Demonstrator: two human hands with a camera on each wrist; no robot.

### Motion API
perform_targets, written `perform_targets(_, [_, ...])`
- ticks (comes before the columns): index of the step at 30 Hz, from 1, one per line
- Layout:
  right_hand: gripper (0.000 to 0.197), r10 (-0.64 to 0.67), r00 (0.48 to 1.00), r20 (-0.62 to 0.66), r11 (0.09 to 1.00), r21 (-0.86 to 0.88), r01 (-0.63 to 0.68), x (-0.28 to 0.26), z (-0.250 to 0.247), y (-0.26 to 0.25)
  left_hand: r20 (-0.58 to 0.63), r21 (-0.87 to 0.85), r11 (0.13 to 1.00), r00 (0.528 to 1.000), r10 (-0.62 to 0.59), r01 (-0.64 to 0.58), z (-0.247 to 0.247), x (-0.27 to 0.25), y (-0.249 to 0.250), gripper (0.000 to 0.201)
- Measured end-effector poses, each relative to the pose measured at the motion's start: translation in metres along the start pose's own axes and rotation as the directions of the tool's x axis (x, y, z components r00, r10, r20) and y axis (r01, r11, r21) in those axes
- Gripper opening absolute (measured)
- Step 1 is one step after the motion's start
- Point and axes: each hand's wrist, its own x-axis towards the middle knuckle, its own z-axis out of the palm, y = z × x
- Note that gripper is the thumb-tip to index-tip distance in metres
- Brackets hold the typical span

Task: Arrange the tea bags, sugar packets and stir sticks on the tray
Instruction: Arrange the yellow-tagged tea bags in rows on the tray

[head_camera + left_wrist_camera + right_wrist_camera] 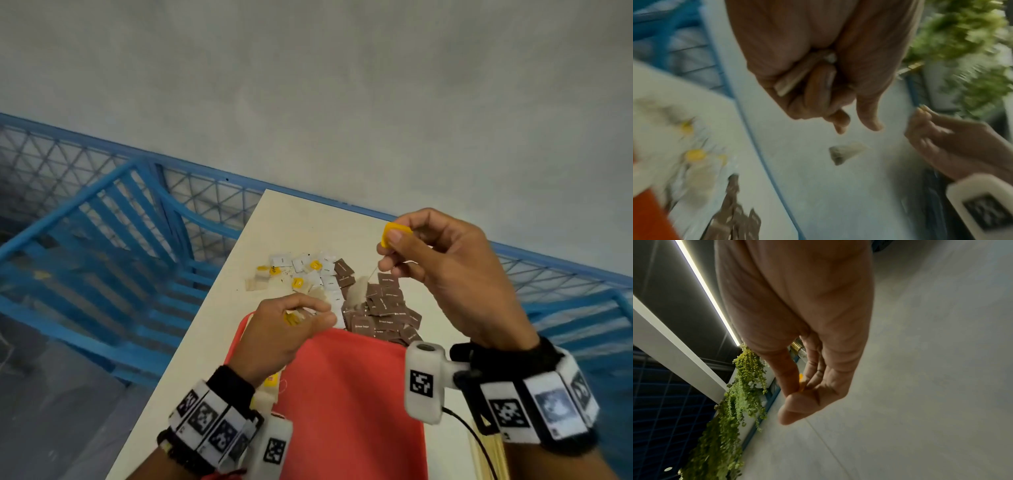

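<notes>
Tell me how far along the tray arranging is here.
Early. The red tray looks mostly bare, with a tea bag at its left edge. Right hand pinches a yellow tag; left hand grips tea bags. The brown sugar packets and white packets remain on the table.

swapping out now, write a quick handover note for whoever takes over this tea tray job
Right hand: raised over the table, pinching a yellow paper tea-bag tag; its pale pyramid tea bag dangles below on the string.
Left hand: at the far edge of the red plastic tray, gripping a tea bag with yellow tag.
On the white table: brown sugar packets, white sugar packets and loose tea bags.
Done: some tea bags at the tray's left edge.
Left: remaining tea bags, sugar packets, stir sticks.
</notes>
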Motion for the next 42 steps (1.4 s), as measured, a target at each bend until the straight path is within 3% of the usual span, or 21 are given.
perform_targets(2, [0.006, 0.008, 1.0, -0.022, 1.0, 0.018, -0.007, 0.001, 0.001, 0.003, -0.013, 0.185, 0.972, 0.989, 0.15, -0.145, 0.009, 0.004, 0.007, 0.045])
perform_targets(5, [0.008, 0.037, 0.999, -0.035, 0.995, 0.095, -0.033, 0.001, 0.005, 0.005, 0.006, 0.347, 0.905, 0.966, 0.26, -0.246, 0.026, 0.008, 0.009, 0.064])
perform_targets(7, [0.01, 0.05, 0.998, -0.037, 0.99, 0.131, -0.044, 0.001, 0.006, 0.006, -0.001, 0.38, 0.886, 0.958, 0.288, -0.266, 0.034, 0.009, 0.005, 0.051])
perform_targets(10, [0.012, 0.057, 0.997, -0.054, 0.985, 0.167, -0.047, 0.003, 0.004, 0.009, -0.004, 0.357, 0.894, 0.956, 0.293, -0.272, 0.04, 0.008, -0.001, 0.013])
perform_targets(13, [0.011, 0.094, 0.988, -0.12, 0.971, 0.228, -0.065, 0.006, -0.001, 0.017, 0.059, 0.297, 0.923, 0.97, 0.238, -0.244, 0.034, 0.005, -0.009, 0.023])
perform_targets(16, [0.006, 0.162, 0.967, -0.197, 0.949, 0.298, -0.099, 0.011, -0.009, 0.03, 0.108, 0.161, 0.973, 0.983, 0.151, -0.167, 0.023, -0.001, -0.009, 0.019])
perform_targets(21, [0.019, 0.289, 0.945, -0.154, 0.882, 0.426, -0.201, 0.019, -0.014, 0.051, 0.113, 0.094, 0.994, 0.993, 0.042, -0.053, 0.006, -0.006, -0.018, 0.016])
perform_targets(24, [0.012, 0.291, 0.947, -0.139, 0.91, 0.346, -0.229, 0.021, -0.009, 0.058, 0.117, 0.08, 0.997, 0.993, -0.033, 0.024, -0.005, -0.01, -0.019, 0.018])
perform_targets(29, [0.007, 0.25, 0.96, -0.128, 0.968, 0.001, -0.252, 0.023, -0.004, 0.075, 0.109, 0.094, 0.986, 0.983, -0.149, 0.139, -0.028, -0.017, -0.032, 0.023])
perform_targets(31, [0.001, 0.297, 0.95, -0.095, 0.954, -0.008, -0.299, 0.026, 0.001, 0.084, 0.095, 0.088, 0.974, 0.972, -0.215, 0.207, -0.035, -0.019, -0.042, 0.026])
perform_targets(35, [0.02, 0.367, 0.93, 0.02, 0.927, -0.085, -0.364, 0.031, 0.014, 0.112, 0.073, 0.13, 0.949, 0.951, -0.299, 0.289, -0.049, -0.023, -0.065, 0.033])
perform_targets(38, [0.02, 0.415, 0.909, 0.051, 0.904, -0.138, -0.405, 0.036, 0.024, 0.132, 0.054, 0.145, 0.935, 0.941, -0.335, 0.324, -0.057, -0.024, -0.082, 0.028])
perform_targets(42, [0.01, 0.497, 0.866, 0.057, 0.867, -0.074, -0.493, 0.031, 0.04, 0.156, -0.04, 0.0, 0.9, 0.899, -0.436, 0.437, -0.062, -0.025, -0.101, 0.028])
